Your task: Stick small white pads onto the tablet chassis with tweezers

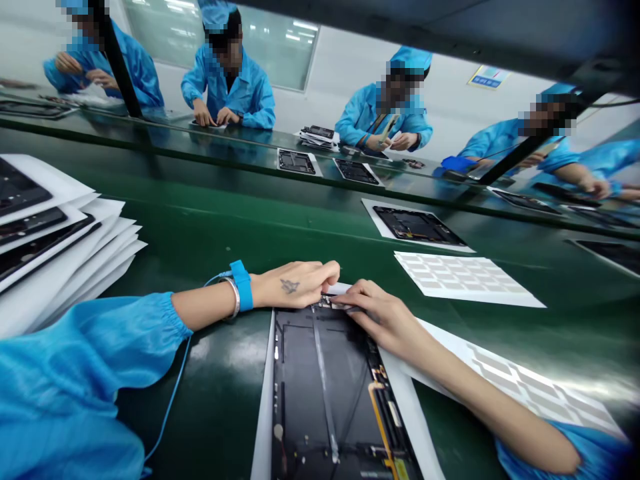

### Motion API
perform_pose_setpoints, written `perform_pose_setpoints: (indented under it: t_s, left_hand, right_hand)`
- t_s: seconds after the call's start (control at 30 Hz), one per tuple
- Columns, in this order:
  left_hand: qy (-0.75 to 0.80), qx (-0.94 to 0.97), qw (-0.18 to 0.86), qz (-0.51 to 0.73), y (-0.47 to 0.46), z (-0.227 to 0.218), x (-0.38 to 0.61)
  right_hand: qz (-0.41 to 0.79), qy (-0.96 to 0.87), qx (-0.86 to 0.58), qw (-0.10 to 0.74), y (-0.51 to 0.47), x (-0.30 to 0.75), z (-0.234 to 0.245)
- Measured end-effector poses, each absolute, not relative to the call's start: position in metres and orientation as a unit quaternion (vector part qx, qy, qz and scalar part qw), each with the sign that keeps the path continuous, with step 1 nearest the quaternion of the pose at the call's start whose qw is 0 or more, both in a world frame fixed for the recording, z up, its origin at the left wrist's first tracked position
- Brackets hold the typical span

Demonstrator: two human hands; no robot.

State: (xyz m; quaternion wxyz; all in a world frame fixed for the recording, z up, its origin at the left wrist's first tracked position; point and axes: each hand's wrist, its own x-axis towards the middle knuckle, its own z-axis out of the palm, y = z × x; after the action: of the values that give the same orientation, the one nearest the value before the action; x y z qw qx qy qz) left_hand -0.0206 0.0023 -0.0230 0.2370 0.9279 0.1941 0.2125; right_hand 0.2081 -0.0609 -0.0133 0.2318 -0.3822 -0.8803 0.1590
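An open black tablet chassis (pixel 325 393) lies on a white sheet right in front of me, its inner parts and a thin ribbon strip showing. My left hand (pixel 295 285), with a blue wrist strap, rests at the chassis's far edge with fingers curled and pinched. My right hand (pixel 373 313) meets it there, fingertips pressed flat on a small part at that top edge. What sits under the fingertips is too small to name.
A stack of chassis on white sheets (pixel 55 233) fills the left. Two sticker sheets (pixel 463 277) (pixel 530 387) lie to the right. Another chassis (pixel 417 225) sits on the green belt (pixel 210 220). Several people in blue coats work across the line.
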Motion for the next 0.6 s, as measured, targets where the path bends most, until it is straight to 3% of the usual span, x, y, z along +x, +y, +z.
perform_pose_setpoints:
  t_s: [0.1, 0.23, 0.33, 0.47, 0.6]
  left_hand:
    - [0.194, 0.930, 0.237, 0.204, 0.004, -0.020, -0.023]
    - [0.185, 0.944, 0.226, 0.156, 0.003, -0.010, -0.030]
    - [0.228, 0.955, 0.149, 0.115, -0.004, -0.001, -0.034]
    - [0.333, 0.941, 0.041, 0.053, -0.018, 0.004, -0.032]
    - [0.336, 0.936, 0.080, 0.066, -0.012, 0.007, -0.032]
  right_hand:
    - [0.137, -0.882, -0.391, 0.227, -0.057, 0.209, -0.014]
    - [0.112, -0.823, -0.441, 0.341, -0.044, 0.223, -0.013]
    - [0.099, -0.752, -0.491, 0.428, -0.031, 0.238, -0.013]
    - [0.099, -0.696, -0.533, 0.471, -0.016, 0.250, -0.016]
    - [0.097, -0.673, -0.543, 0.492, -0.010, 0.254, -0.017]
